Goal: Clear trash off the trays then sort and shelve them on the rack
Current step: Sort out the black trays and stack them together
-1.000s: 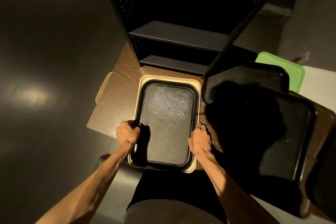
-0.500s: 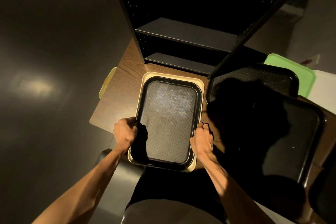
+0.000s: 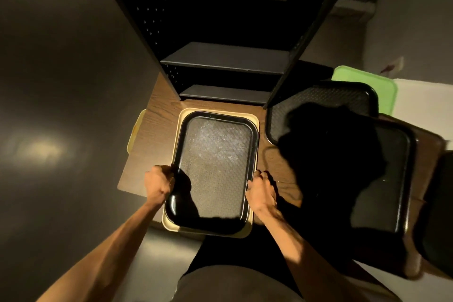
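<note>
2 hands, 1 stack: we log a black tray [image 3: 215, 169] nested in a cream tray [image 3: 255, 120], the pair lying lengthwise on the wooden table [image 3: 157, 135] directly before the rack [image 3: 225, 56]. No brand, label or writing can be read on any tray; we note only a woven, diamond-like texture on the black tray's floor, lit brightly at its far half and shadowed at its near end. Left hand [image 3: 158, 182]: fingers curled round the left long edge of the stack, near its close end. Right hand [image 3: 261, 190]: fingers curled round the right long edge, opposite the left. The hands thus stand apart, 1 on each side, with the stack held between them; whether each grip takes both trays or only 1 we cannot tell. The stack's near end overhangs the table edge toward the person. Rack: black, perforated side panels, 2 dark shelves visible, the lower shelf just beyond the cream tray's far rim. To the right, a second black tray [image 3: 323, 103] beside the rack's post, partly under a third black tray [image 3: 387, 179], which lies on a brown tray [image 3: 429, 154]; a heavy shadow covers much of both. Behind them, a green tray [image 3: 382, 91]. At the table's left edge, a yellow tray [image 3: 134, 132], only its rim in view.
</note>
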`<control>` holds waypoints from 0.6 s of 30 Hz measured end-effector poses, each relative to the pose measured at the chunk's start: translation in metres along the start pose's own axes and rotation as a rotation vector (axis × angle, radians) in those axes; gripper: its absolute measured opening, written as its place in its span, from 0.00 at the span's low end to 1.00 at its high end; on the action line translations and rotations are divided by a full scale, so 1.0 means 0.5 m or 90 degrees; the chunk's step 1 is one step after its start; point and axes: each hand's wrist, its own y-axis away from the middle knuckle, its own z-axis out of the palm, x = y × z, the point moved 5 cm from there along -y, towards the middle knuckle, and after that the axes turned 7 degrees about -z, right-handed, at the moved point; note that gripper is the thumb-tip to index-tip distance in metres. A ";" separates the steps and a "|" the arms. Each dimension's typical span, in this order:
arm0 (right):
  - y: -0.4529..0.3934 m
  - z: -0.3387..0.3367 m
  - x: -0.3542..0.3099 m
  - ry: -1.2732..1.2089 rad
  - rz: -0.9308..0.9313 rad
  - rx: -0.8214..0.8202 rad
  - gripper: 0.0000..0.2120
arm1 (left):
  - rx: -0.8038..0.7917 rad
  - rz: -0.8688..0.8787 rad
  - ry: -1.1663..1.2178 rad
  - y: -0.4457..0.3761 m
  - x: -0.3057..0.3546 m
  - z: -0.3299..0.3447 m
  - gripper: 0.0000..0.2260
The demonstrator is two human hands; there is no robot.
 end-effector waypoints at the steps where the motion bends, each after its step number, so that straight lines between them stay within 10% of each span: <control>1: 0.003 -0.014 -0.001 -0.010 0.017 0.025 0.18 | -0.008 0.018 -0.012 0.006 0.020 -0.009 0.16; 5: 0.025 -0.088 0.004 -0.018 0.030 0.088 0.20 | -0.041 0.156 -0.060 0.042 0.129 -0.033 0.26; 18: 0.098 -0.348 0.246 -0.276 0.058 0.320 0.14 | -0.304 0.383 -0.033 0.246 0.503 0.113 0.14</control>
